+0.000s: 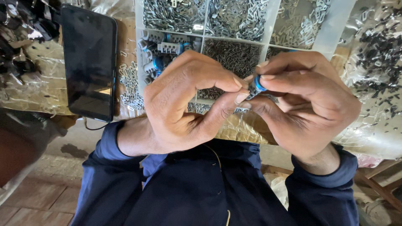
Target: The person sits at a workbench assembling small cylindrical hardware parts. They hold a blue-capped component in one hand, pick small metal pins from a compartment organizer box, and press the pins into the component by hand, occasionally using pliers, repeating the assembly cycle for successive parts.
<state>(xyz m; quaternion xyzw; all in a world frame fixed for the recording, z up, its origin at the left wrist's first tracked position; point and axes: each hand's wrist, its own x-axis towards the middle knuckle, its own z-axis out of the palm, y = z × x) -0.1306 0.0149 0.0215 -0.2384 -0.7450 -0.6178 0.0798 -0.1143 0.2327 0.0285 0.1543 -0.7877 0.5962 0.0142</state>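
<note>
Head camera is showing both hands meeting at centre: the right hand [307, 98] is pinching a small blue-and-grey connector [256, 86], the left hand [188, 100] is closing fingertips on its end. At twelve o'clock, the compartment tray [268, 25] is holding finished-looking connectors [165, 48] and many loose metal clips [234, 16], so assembly looks partway.

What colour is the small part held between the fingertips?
Blue and grey small part, seen in the head view.

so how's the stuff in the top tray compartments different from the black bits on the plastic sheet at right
The pieces in the top compartments are shiny silver metal; the black bits are dark and matte. The silver ones are heaped inside the white tray; the black ones lie scattered loose on the clear plastic sheet. Both are small parts in large numbers.
</note>
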